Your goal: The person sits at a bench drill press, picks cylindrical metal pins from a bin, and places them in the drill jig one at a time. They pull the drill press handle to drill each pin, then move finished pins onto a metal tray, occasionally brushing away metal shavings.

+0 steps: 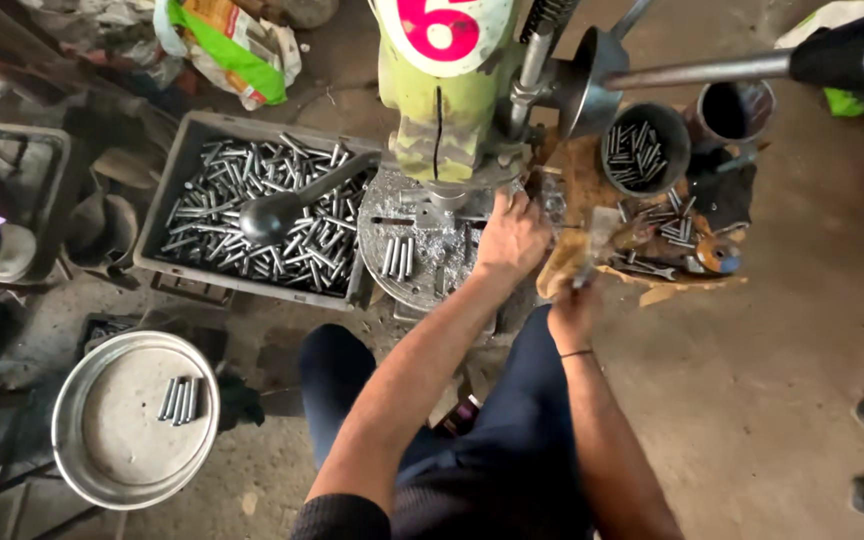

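Observation:
I sit at a green drill press (442, 110) with a round metal table (382, 215). My left hand (512, 235) reaches onto that table just right of the spindle, fingers curled down among the swarf; what they touch is hidden. Several short steel pins (399, 257) lie on the table to its left. My right hand (572, 312) is lower and to the right, closed around a thin, blurred tool (594, 245) that points up toward a brown rag (577, 185).
A grey crate (180, 150) full of steel rods stands left of the press, with a black-knobbed lever (272, 215) over it. A round steel pan (82, 440) holds several pins. Two dark tins (642, 150) (737, 110) and loose pins (672, 222) are at the right.

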A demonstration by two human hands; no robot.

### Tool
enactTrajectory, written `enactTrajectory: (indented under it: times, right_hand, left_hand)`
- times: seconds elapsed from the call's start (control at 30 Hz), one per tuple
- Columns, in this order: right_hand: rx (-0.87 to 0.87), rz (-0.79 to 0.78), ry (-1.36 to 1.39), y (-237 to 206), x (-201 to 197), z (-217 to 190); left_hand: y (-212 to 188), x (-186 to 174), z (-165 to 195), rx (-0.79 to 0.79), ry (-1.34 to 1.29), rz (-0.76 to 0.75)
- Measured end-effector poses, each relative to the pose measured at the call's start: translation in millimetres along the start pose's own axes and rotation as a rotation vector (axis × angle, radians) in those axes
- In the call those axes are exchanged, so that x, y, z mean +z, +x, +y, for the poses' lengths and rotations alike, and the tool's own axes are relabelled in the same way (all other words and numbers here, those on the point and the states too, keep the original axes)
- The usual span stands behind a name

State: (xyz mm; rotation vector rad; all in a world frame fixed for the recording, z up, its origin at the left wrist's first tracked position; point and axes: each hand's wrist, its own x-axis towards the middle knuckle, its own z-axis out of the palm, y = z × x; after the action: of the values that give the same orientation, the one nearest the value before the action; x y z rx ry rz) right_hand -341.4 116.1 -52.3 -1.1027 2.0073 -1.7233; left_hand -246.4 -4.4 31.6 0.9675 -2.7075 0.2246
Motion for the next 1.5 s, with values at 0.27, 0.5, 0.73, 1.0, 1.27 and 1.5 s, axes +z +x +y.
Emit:
enactTrajectory:
  times: [0.27, 0.5, 0.73, 1.0, 1.27, 1.5]
  right_hand:
    - [-0.019, -0.082, -0.121, -4, -11, 17]
    - [-0.227, -0.191, -0.253, 0, -2, 2]
    - [0.406, -0.002, 0.432, -9, 16, 0]
    - [0.695, -0.212, 0.670, -1, -17, 7]
    - [-0.384, -0.269, -0.017, -13, -17, -61]
    - [-0.345, -0.435, -0.609, -20, 26, -107]
  left_hand:
    - [-3, -4, -7, -0.017, -0.029, 0.002]
    - [-6, -7, -13, -0.019, -0.044, -0.002]
    - [-13, 0, -23, -0.004, -0.001, -0.027]
    - [3, -17, 37, 0.177, -0.114, 0.197]
    - [-115, -41, -18, 0.264, -0.072, 0.152]
    - [-170, -64, -60, 0.111, -0.317, 0.178]
